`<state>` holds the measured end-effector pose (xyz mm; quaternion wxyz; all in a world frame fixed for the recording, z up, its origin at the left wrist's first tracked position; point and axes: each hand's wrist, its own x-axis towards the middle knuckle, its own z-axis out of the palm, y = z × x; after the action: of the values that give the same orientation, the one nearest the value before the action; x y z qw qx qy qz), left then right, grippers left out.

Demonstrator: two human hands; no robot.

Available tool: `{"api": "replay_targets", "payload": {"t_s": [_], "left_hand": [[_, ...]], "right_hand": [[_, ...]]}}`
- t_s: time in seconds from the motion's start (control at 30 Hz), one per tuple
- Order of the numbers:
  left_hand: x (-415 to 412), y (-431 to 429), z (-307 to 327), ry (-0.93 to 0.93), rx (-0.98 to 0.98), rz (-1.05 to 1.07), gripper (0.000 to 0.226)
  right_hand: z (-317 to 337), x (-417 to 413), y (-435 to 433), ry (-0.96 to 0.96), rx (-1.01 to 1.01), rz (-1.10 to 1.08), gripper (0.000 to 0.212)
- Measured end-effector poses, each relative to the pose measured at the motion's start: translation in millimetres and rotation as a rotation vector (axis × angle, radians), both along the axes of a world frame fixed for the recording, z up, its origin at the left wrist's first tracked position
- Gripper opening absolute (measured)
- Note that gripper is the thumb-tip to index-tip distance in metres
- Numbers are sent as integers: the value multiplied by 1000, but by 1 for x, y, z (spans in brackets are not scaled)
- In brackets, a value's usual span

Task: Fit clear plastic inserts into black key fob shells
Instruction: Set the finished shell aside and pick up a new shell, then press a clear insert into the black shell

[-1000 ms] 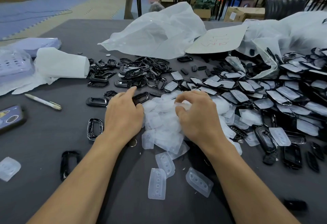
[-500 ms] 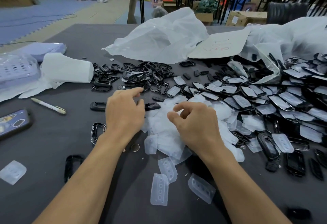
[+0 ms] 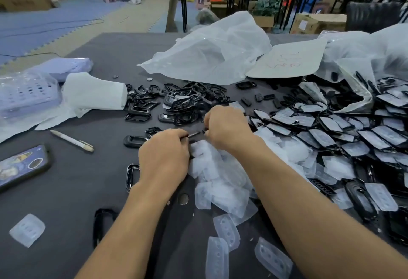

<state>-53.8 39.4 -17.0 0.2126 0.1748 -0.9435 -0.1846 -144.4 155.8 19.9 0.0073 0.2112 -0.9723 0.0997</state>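
Dark grey table (image 3: 66, 201). Left hand (image 3: 164, 157) and right hand (image 3: 227, 128) meet mid-table, fingers curled. Each pinches one end of a thin black plastic key fob shell (image 3: 194, 135), seen edge-on. Just below them: heap of clear plastic inserts (image 3: 220, 181). Beyond the hands: loose black shell frames (image 3: 183, 100). To the right: overlapping black shells with inserts fitted (image 3: 331, 128). White pen (image 3: 71, 140) lies left, well apart.

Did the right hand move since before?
Yes. The right hand slid away from the person, off the clear insert pile, toward the black shell heap.
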Motion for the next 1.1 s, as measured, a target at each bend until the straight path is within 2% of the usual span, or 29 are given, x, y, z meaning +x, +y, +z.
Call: {"api": "replay_targets", "payload": {"t_s": [0.07, 0.1, 0.2, 0.27, 0.33, 0.4, 0.5, 0.63, 0.73, 0.8, 0.9, 1.0, 1.1], "left_hand": [[1, 1, 0, 104, 69, 112, 20], [1, 0, -1, 136, 164, 140, 19], [-3, -4, 2, 227, 648, 117, 11], [-5, -4, 7, 285, 1045, 95, 16], [-4, -1, 11, 293, 1379, 26, 26], [-2, 1, 12, 244, 1527, -41, 25], [2, 7, 15, 147, 1608, -137, 14], [8, 16, 18, 58, 1646, -289, 13], [10, 18, 16, 8, 1639, -306, 14], [11, 19, 15, -16, 1607, -320, 15], [10, 19, 13, -10, 1601, -331, 14], [10, 20, 12, -16, 1597, -340, 15], [9, 23, 10, -20, 1589, -375, 19]], "right_hand": [[-1, -5, -7, -2, 45, 35, 13], [-1, -6, -9, 2, 62, 50, 13], [0, -5, -10, 0, 34, 62, 18], [0, -1, -4, -30, -137, 29, 21], [0, 7, 8, -17, -413, -16, 17], [-1, 23, 22, -4, -753, -104, 14], [-5, 52, 40, -240, -1341, -197, 16], [-11, 75, 53, -410, -1668, -277, 18], [-12, 79, 56, -399, -1704, -343, 16], [-11, 79, 60, -380, -1683, -338, 22], [-9, 78, 66, -440, -1759, -298, 29], [-11, 77, 67, -497, -1825, -270, 18], [-12, 78, 67, -425, -1748, -263, 22]]}}
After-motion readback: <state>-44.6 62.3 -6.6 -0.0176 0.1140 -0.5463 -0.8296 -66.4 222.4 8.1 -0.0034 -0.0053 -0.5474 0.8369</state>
